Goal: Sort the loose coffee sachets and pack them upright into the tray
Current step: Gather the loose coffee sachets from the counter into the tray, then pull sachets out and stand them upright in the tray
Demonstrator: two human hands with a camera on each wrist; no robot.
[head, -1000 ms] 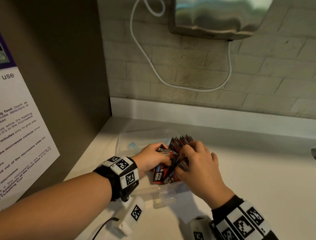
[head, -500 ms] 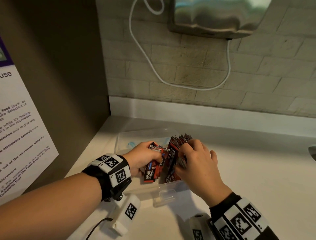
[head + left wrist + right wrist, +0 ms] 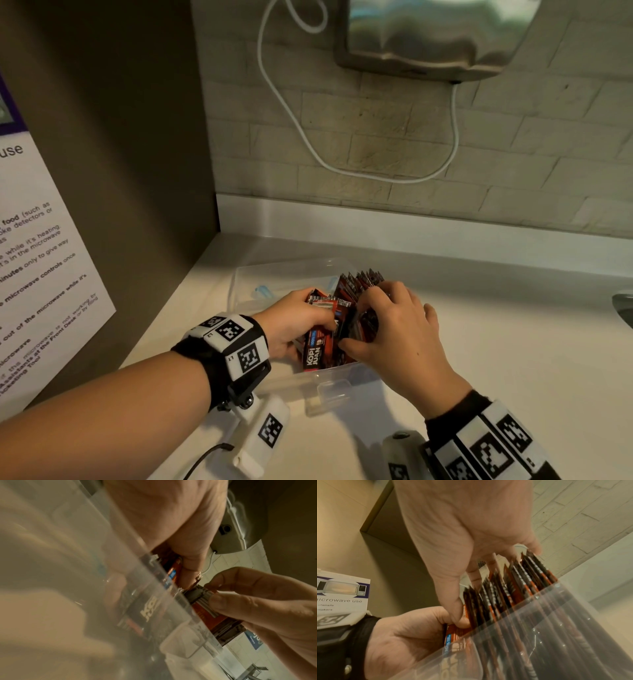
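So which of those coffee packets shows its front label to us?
The packet gripped by the left hand, nearest us in the clear tray; the row behind it shows mostly top edges.

One tray, two hands, too many sachets to count

One clear tray [image 3: 260, 294] on the counter; inside it a packed row of red-and-black sachets [image 3: 359, 284], overlapping beyond counting; two hands, left hand [image 3: 291, 325] and right hand [image 3: 400, 335], at the tray.

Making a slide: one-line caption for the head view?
Both hands, left hand and right hand, pack red coffee sachets upright into a clear tray.
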